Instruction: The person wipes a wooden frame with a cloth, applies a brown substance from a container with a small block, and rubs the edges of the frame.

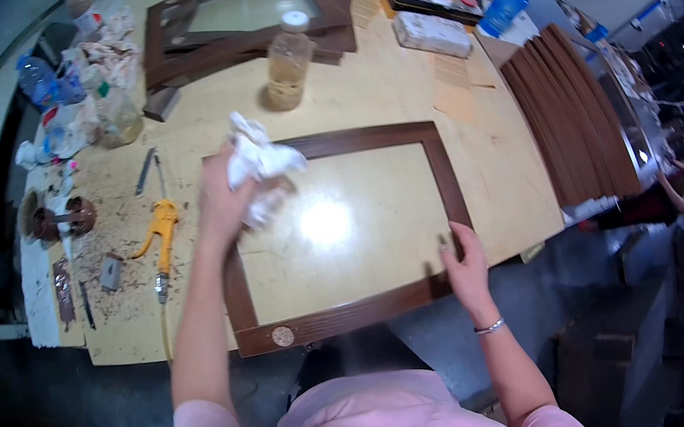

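Nearest, at lower right of the picture, the right hand point(463, 258) lies flat, fingers spread, pinning the brown wooden frame point(335, 226), which overhangs the workbench point(484, 188) edge. Left hand point(223, 205) is closed around a white rag point(260, 162) at centre. A hard wipe could likely slide the frame off; open room lies right, bottle point(286, 63) crowds above.

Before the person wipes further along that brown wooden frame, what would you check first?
1. Crumpled white cloth gripped in left hand: ok.
2. Right hand steadying the rectangular brown wooden frame at its lower right corner: ok.
3. Frame lying flat on the pale plywood workbench: ok, though its near rail reaches the bench edge.
4. Clear plastic bottle of amber liquid upright, capped, apart from the frame: ok.
5. Cloth still damp enough: cannot tell.
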Tool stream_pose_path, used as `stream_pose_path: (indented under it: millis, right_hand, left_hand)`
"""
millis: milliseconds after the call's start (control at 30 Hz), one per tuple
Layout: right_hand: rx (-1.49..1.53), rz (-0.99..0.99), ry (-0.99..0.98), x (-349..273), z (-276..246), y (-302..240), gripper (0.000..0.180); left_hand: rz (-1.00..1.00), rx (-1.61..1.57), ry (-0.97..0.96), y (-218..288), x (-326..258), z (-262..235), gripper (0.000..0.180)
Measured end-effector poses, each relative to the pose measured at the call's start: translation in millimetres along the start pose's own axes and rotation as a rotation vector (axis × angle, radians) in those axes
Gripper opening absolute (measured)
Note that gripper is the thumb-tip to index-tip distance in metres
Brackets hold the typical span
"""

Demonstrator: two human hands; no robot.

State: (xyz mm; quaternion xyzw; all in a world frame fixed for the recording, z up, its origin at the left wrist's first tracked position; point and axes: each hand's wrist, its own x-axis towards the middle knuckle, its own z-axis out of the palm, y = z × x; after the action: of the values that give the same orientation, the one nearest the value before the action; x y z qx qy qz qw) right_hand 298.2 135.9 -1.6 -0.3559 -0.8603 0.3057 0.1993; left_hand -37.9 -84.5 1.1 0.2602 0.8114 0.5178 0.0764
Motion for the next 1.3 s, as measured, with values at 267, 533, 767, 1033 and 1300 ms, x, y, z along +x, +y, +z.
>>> stream_pose_path:
  millis: [267, 533, 767, 1033, 1300]
  right_hand:
    - [-0.139, 0.098, 0.027, -63.1, -22.4, 72.5, 0.055]
    - [-0.089, 0.128, -0.05, -55.6, -44.8, 71.7, 0.058]
    - [-0.062, 0.082, -0.044, -52.7, -48.1, 84.9, 0.051]
    - [-0.102, 0.057, -0.066, -41.6, -46.7, 68.5, 0.048]
    - [-0.229, 0.048, -0.187, -41.5, -64.9, 66.6, 0.058]
  left_hand:
    - [0.684, -0.052, -0.749, 46.0, -151.5, 165.7, 0.049]
    - [0.41, -0.24, -0.708, 99.9, -72.5, 196.4, 0.039]
    - [0.668, -0.142, -1.013, 85.7, -155.1, 211.3, 0.039]
    - [0.685, 0.219, -0.699, 119.9, -148.9, 220.7, 0.06]
    - [0.405, 0.474, -0.372, 23.2, -207.9, 6.3, 0.044]
